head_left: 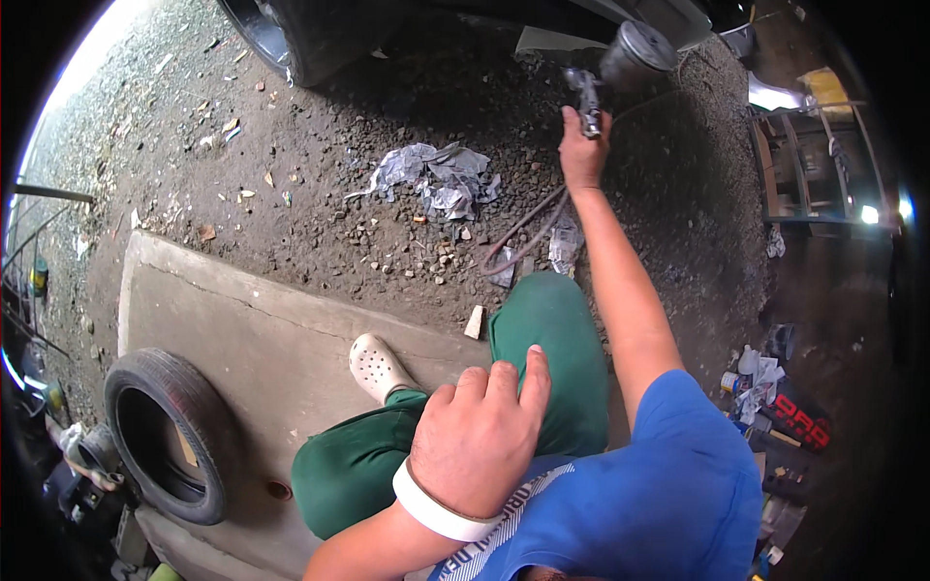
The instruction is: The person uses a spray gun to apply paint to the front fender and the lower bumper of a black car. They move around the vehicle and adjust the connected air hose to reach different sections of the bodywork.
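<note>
My right hand reaches far forward, its fingers wrapped round a silvery metal spray gun. A round grey metal cup shows right beside the gun; whether the two are joined I cannot tell. From under the hand a thin hose loops down to the gravel. My left hand, with a white band at the wrist, is over my green-trousered legs. Its index finger points forward and the others bend loosely, with nothing held.
Crumpled paper lies on the gravel ahead. A dark vehicle wheel stands beyond it. On the concrete slab, a loose tyre lies at left. Tools and a red-and-black box clutter the right, below a metal rack.
</note>
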Demonstrator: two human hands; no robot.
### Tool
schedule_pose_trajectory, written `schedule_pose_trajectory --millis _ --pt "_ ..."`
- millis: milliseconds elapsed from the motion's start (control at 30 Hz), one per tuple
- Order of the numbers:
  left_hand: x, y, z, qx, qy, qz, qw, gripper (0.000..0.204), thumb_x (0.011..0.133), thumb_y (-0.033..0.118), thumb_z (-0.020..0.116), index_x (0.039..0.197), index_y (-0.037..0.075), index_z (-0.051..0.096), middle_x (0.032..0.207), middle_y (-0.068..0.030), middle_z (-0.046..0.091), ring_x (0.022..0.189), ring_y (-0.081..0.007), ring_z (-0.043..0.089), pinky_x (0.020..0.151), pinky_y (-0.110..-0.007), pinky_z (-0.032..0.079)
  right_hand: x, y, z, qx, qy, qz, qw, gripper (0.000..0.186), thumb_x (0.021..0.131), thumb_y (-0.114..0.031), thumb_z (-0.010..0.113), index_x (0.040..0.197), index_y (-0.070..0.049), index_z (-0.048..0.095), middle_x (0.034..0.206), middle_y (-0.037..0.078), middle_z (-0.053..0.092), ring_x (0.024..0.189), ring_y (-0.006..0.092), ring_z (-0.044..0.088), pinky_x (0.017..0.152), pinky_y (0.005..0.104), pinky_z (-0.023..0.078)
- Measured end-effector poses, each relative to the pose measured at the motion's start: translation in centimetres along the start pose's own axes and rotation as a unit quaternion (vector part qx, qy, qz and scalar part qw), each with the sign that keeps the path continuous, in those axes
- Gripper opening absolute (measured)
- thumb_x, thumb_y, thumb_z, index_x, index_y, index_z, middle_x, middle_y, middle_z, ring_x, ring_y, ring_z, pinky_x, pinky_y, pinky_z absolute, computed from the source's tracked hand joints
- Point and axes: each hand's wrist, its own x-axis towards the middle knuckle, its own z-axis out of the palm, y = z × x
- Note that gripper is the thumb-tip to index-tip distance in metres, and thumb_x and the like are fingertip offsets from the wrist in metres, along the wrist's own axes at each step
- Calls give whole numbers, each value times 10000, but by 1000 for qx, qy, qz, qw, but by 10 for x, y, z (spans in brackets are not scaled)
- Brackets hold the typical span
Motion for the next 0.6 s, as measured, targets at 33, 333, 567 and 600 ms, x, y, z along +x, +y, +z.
schedule_pose_trajectory --millis 33,333,567,600 --pt "1 1 0 4 -3 0 1000 434 874 244 705 1262 66 624 859 -48 623 755 -194 639 630 -338 518 4 11 -8 7 2 4 1000 424 925 -400 736 1086 -57 546 798 218 673 792 469 670 676 513 503" --pt "4 7 6 12 -11 18 1000 444 877 237 701 1277 65 613 867 -52 620 765 -201 636 639 -344 521 10 31 -72 91 7 109 990 347 955 -312 699 1162 -49 606 783 80 711 488 148 651 448 280 515" --pt "12 11 10 22 -24 4 999 441 870 234 705 1270 65 626 918 -60 648 795 -215 654 670 -353 541 29 35 -70 83 15 113 990 411 948 -320 710 1231 -48 587 779 93 701 487 168 648 453 309 513" --pt "13 12 11 17 -25 -2 1000 443 870 230 705 1273 65 628 923 -61 653 798 -218 657 673 -357 544 33 36 -66 85 12 106 991 424 944 -323 714 1239 -47 583 770 94 697 486 170 646 453 314 511"
